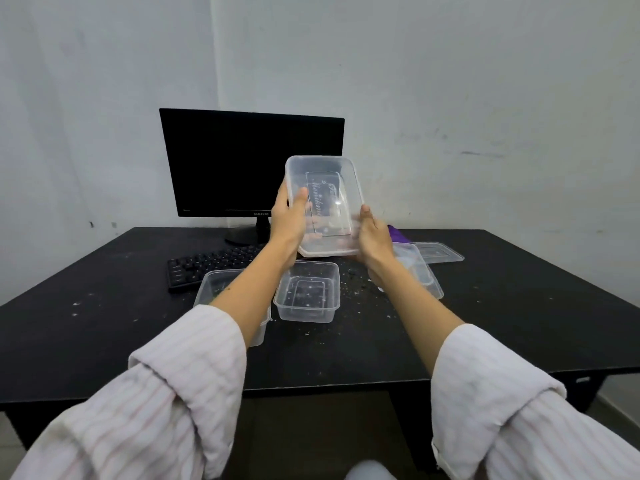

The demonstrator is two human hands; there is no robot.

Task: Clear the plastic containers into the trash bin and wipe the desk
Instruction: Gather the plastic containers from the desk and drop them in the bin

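I hold a clear rectangular plastic container (329,188) tilted up in the air above the desk, its open side facing me. My left hand (289,220) grips its left rim with the thumb inside. My right hand (372,235) grips its lower right corner. Below, on the black desk (502,313), a square clear container (308,292) sits upright. Another clear container (216,285) lies left of it, partly under my left forearm. A further clear container (420,271) and a flat clear lid (438,251) lie to the right. No trash bin is in view.
A black monitor (242,161) stands at the back of the desk with a black keyboard (207,268) in front of it. A purple object (398,234) peeks out behind my right hand. Crumbs and white specks (356,282) are scattered over the desk. White walls close the corner behind.
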